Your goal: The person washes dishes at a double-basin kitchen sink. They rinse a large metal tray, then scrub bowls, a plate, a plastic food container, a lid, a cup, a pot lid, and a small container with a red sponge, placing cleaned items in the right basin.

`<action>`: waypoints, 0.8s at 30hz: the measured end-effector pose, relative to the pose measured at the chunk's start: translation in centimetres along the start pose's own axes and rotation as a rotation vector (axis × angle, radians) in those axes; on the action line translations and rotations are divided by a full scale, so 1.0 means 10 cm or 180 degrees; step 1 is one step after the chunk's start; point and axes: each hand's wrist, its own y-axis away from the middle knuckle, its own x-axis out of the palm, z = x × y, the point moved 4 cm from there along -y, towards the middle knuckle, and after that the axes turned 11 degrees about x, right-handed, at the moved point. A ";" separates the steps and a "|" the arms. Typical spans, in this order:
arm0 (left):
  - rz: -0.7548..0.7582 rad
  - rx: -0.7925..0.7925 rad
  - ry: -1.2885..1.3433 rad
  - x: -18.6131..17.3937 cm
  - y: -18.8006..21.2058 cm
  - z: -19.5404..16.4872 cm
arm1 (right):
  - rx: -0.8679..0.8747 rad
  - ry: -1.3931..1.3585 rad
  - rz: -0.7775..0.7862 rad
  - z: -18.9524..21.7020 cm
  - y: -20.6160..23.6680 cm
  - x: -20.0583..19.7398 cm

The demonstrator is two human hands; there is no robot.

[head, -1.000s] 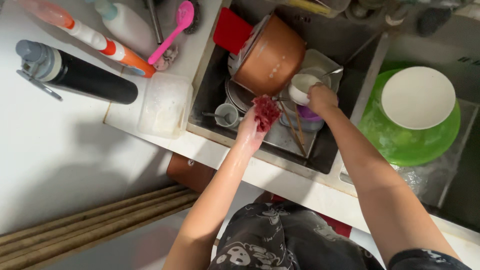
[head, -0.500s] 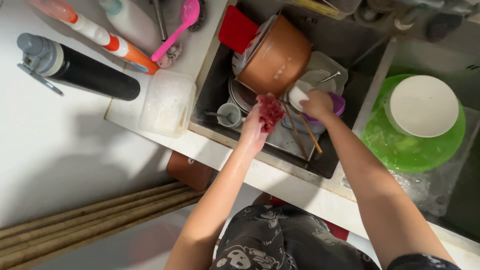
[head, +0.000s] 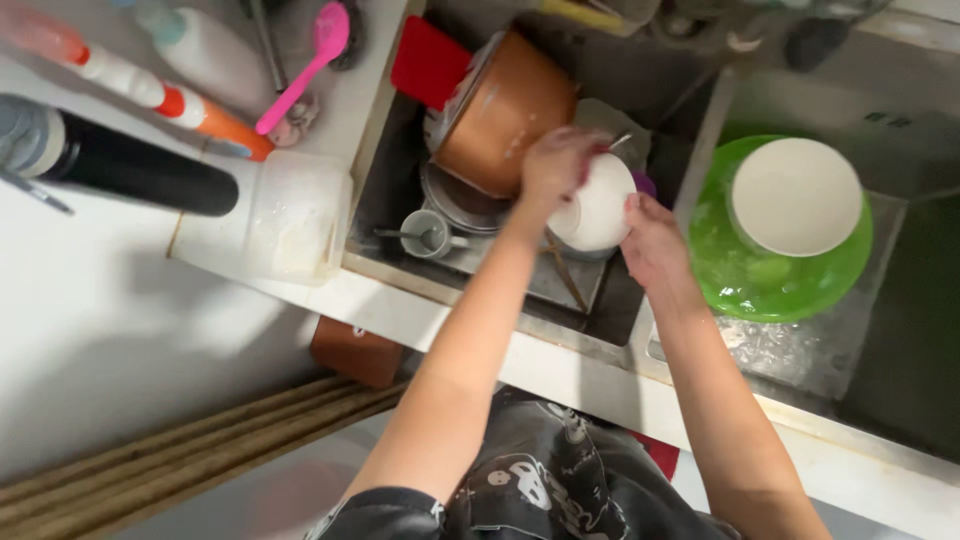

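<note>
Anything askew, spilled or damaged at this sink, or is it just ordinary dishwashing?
Nothing spilled or broken shows. The copper-coloured pot lies tipped on its side over the stacked dishes in the sink, normal for a full basin. The left hand and right hand hold a white bowl above it.

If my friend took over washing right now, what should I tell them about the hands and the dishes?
Left hand: on the small white bowl, a reddish scrubber partly hidden under it.
Right hand: gripping that bowl's rim, over the sink.
Done: one white bowl sits upside down in the green plastic basin.
Left in the sink: copper-coloured pot, grey mug with spoon, plates beneath.
</note>
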 end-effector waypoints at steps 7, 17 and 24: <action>-0.1813 0.0007 0.2333 0.10 0.71 0.46 | -0.0245 -0.0638 0.0086 -0.07 0.14 0.23; -0.1477 -0.0301 0.2924 -0.13 0.57 0.17 | -0.0499 -0.0316 -0.0369 -0.09 0.16 0.32; -0.0129 0.1631 0.1464 -0.27 0.49 -0.19 | 0.1709 -0.1643 0.1689 0.10 0.61 0.68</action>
